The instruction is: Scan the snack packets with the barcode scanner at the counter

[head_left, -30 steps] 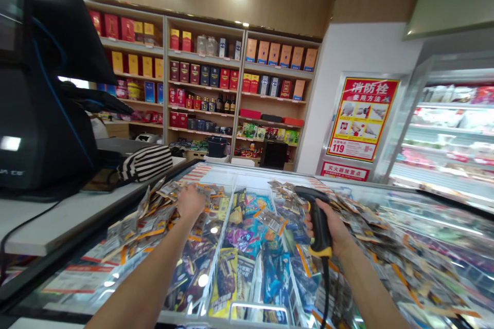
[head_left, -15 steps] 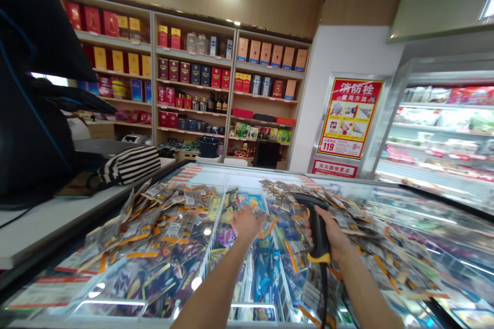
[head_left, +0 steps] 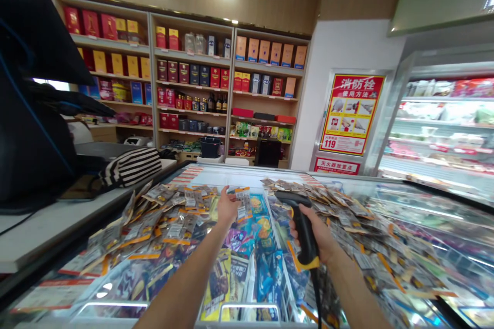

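My right hand [head_left: 320,231] is wrapped round the grip of a black and yellow barcode scanner [head_left: 304,229]. The scanner's head points left, and its cable hangs down. Between the fingers of my left hand [head_left: 227,208] is a small clear packet [head_left: 243,201] with a white label, held above the freezer's middle opening. A heap of similar packets [head_left: 181,221] with orange edges lies on the glass to the left. On the right, beside the scanner, spreads another heap of packets [head_left: 355,226]. Coloured ice cream wrappers [head_left: 266,272] show in the freezer below my hands.
A white counter [head_left: 23,241] with a black monitor [head_left: 42,36] and a striped pouch [head_left: 131,165] stands at the left. Shelves of boxes [head_left: 193,74] line the back wall. To the right is a lit display fridge [head_left: 440,128].
My left hand has moved left and slightly up with the packet, which now faces the scanner. My right hand has brought the scanner a little left.
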`<action>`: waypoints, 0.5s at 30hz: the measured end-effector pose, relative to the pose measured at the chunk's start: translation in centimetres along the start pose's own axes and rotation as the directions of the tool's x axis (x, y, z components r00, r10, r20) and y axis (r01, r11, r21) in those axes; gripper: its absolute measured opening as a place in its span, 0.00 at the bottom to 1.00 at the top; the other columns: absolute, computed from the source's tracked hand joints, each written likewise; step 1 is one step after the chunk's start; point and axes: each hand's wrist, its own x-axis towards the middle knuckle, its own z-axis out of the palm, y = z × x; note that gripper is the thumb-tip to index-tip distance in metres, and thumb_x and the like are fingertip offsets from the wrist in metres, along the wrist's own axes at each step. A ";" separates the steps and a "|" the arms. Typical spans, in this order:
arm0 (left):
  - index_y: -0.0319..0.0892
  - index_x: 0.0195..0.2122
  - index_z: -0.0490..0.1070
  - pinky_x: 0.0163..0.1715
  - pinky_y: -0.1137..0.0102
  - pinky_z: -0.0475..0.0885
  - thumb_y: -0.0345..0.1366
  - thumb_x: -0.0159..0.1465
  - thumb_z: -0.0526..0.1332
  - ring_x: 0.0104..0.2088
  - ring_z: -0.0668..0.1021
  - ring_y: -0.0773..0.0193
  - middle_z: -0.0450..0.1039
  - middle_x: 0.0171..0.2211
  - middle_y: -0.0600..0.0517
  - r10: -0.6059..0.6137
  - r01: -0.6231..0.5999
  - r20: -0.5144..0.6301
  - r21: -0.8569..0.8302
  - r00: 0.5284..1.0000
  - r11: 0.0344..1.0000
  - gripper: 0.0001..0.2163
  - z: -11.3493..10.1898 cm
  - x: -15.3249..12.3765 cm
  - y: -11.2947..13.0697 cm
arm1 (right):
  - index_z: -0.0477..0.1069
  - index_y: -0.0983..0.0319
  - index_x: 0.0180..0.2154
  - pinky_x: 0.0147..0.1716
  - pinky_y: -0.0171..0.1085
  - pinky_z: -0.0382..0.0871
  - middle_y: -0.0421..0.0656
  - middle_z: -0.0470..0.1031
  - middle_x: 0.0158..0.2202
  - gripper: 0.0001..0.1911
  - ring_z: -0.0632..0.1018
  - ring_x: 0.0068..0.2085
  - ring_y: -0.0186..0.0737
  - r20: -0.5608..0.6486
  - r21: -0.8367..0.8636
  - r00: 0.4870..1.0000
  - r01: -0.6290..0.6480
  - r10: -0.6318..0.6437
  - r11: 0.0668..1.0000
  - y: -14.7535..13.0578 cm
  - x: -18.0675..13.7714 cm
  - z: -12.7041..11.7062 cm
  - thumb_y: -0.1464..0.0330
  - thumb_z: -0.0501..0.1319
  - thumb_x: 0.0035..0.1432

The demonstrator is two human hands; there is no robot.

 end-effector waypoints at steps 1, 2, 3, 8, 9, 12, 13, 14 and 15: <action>0.39 0.51 0.50 0.31 0.76 0.65 0.26 0.46 0.57 0.31 0.73 0.68 0.71 0.33 0.51 -0.007 0.007 -0.008 -0.012 1.000 1.000 0.30 -0.6 0.3 -0.3 | 0.64 0.63 0.31 0.11 0.29 0.61 0.37 0.67 0.16 0.15 0.67 0.14 0.29 0.024 -0.002 1.000 -0.014 0.015 1.000 0.1 0.0 0.7 0.58 0.53 0.46; 0.39 0.50 0.51 0.31 0.76 0.65 0.26 0.46 0.57 0.31 0.73 0.68 0.72 0.33 0.51 -0.013 0.012 -0.015 -0.023 1.000 1.000 0.29 -1.0 0.6 -0.6 | 0.64 0.63 0.31 0.11 0.29 0.61 0.36 0.67 0.16 0.15 0.67 0.14 0.29 0.049 -0.001 0.999 -0.024 0.024 1.000 0.2 0.0 1.3 0.58 0.53 0.47; 0.40 0.50 0.52 0.31 0.76 0.65 0.26 0.46 0.58 0.31 0.74 0.68 0.72 0.33 0.51 -0.017 0.016 -0.020 -0.035 1.000 0.999 0.28 -1.4 0.9 -0.9 | 0.64 0.63 0.30 0.11 0.29 0.60 0.36 0.67 0.16 0.15 0.67 0.15 0.29 0.077 0.001 0.997 -0.032 0.032 0.999 0.3 0.0 1.9 0.58 0.53 0.47; 0.40 0.49 0.54 0.32 0.77 0.65 0.25 0.46 0.57 0.31 0.74 0.70 0.73 0.33 0.51 -0.025 0.022 -0.032 -0.084 0.999 0.996 0.27 -2.2 1.6 -1.8 | 0.64 0.65 0.24 0.12 0.28 0.60 0.38 0.65 0.14 0.18 0.66 0.15 0.28 0.196 -0.039 0.977 -0.084 0.089 0.996 0.9 0.0 3.8 0.56 0.52 0.47; 0.39 0.49 0.54 0.32 0.77 0.66 0.25 0.46 0.57 0.31 0.74 0.70 0.73 0.33 0.51 -0.023 0.020 -0.033 -0.089 0.999 0.996 0.28 -2.2 1.7 -1.9 | 0.64 0.66 0.22 0.12 0.28 0.60 0.38 0.64 0.13 0.19 0.66 0.15 0.28 0.204 -0.062 0.974 -0.089 0.100 0.994 1.0 0.0 4.0 0.55 0.51 0.47; 0.39 0.49 0.54 0.32 0.77 0.66 0.24 0.46 0.57 0.31 0.74 0.70 0.73 0.33 0.51 -0.008 0.004 -0.040 -0.092 0.999 0.996 0.27 -2.2 1.9 -2.0 | 0.63 0.66 0.21 0.12 0.28 0.61 0.38 0.65 0.13 0.19 0.66 0.15 0.28 0.204 -0.083 0.975 -0.078 0.094 0.993 1.2 0.0 4.5 0.55 0.51 0.47; 0.39 0.49 0.54 0.32 0.76 0.66 0.24 0.46 0.57 0.31 0.74 0.70 0.73 0.33 0.51 -0.004 0.000 -0.043 -0.088 0.999 0.996 0.27 -2.3 1.9 -2.0 | 0.64 0.65 0.22 0.12 0.28 0.61 0.38 0.65 0.14 0.18 0.66 0.15 0.28 0.200 -0.075 0.976 -0.073 0.086 0.995 1.2 0.0 4.7 0.56 0.51 0.47; 0.39 0.49 0.54 0.32 0.76 0.66 0.24 0.46 0.57 0.31 0.74 0.70 0.73 0.33 0.51 -0.001 -0.003 -0.047 -0.081 0.999 0.997 0.27 -2.3 1.8 -1.9 | 0.64 0.65 0.23 0.11 0.29 0.61 0.38 0.66 0.15 0.17 0.66 0.15 0.28 0.196 -0.065 0.977 -0.068 0.080 0.996 1.2 0.0 4.9 0.56 0.52 0.47; 0.39 0.49 0.54 0.32 0.76 0.66 0.25 0.46 0.57 0.31 0.74 0.70 0.73 0.33 0.51 0.000 -0.004 -0.052 -0.072 0.999 0.997 0.27 -2.4 1.8 -1.8 | 0.64 0.65 0.25 0.11 0.29 0.61 0.37 0.66 0.16 0.16 0.67 0.15 0.28 0.194 -0.056 0.978 -0.065 0.074 0.996 1.2 -0.1 5.1 0.57 0.52 0.47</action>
